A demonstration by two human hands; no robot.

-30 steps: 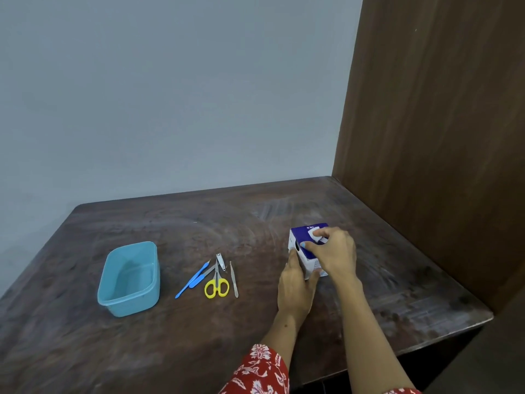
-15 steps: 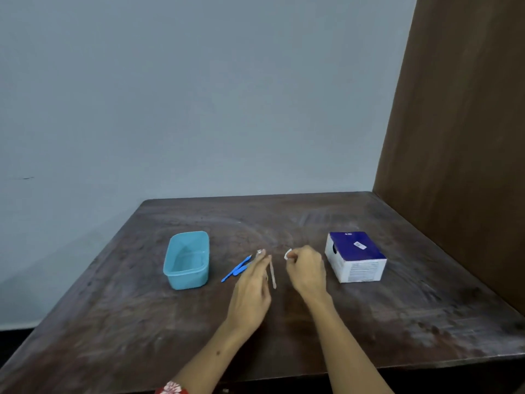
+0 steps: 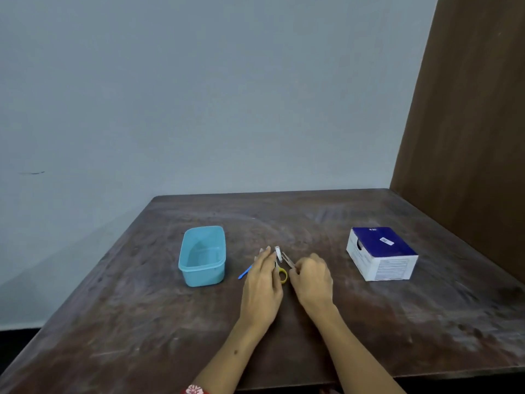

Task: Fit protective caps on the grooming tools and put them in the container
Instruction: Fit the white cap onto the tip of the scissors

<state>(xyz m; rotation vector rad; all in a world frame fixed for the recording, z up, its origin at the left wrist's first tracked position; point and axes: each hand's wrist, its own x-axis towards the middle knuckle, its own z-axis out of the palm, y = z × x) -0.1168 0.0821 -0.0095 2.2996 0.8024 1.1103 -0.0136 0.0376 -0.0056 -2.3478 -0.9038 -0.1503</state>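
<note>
On the dark brown wooden desk [image 3: 284, 331] the small grooming tools lie in a cluster between the two hands. The left hand [image 3: 262, 282] rests flat over them with straight fingers, covering most of the yellow-handled scissors [image 3: 283, 275] and the thin blue plastic tool [image 3: 245, 273]. The right hand [image 3: 311, 275] is curled; it seems to pinch something small at the near end of the slim metal nail file [image 3: 287, 260], but I cannot tell for sure. The silver nail clipper [image 3: 278, 253] lies just beyond. The file's long axis runs away and leftward. The light blue plastic container [image 3: 203, 255] stands left, nearer the left hand; the blue-and-white cardboard box [image 3: 382, 253] stands well apart at right.
</note>
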